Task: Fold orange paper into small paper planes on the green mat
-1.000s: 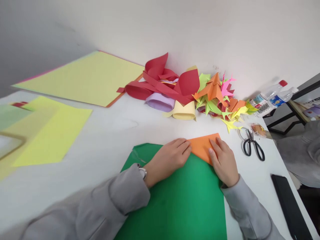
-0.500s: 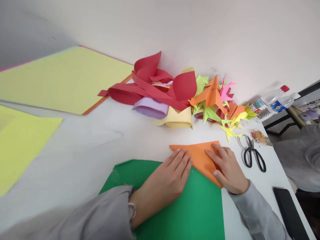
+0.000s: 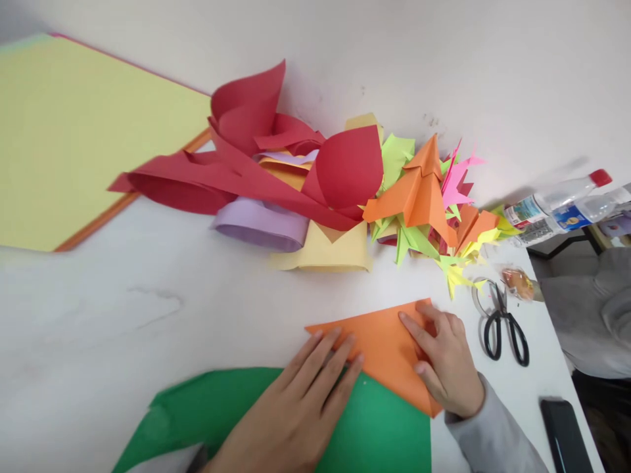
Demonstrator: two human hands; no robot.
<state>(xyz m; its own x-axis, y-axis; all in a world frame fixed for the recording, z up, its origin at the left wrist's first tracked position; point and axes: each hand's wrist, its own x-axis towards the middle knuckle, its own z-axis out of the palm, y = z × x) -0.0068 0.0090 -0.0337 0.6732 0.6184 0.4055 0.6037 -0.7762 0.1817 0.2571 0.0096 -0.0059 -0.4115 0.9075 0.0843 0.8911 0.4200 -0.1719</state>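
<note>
An orange sheet of paper (image 3: 379,338), folded to a triangular shape, lies over the upper edge of a green sheet (image 3: 389,420). My left hand (image 3: 300,394) rests flat on the left part of the orange paper, its fingers stretched out and slightly spread, with the palm over the green sheet. At the paper's right edge is my right hand (image 3: 446,358). Its index finger presses on the orange surface and its thumb is held apart, lower down; the other fingers bend near the top right corner. Both hands touch the paper without gripping it.
Red curled paper pieces (image 3: 345,167) and folded paper shapes (image 3: 424,190) are heaped along the wall. Black-handled scissors (image 3: 507,328), a phone (image 3: 564,430) and two plastic bottles (image 3: 566,203) are at the right. Large yellow sheets (image 3: 98,131) lie at the left.
The view has moved in closer, so the hands and the orange paper appear lower. My left hand's fingers have spread apart more on the paper. My right hand keeps its place at the right edge.
</note>
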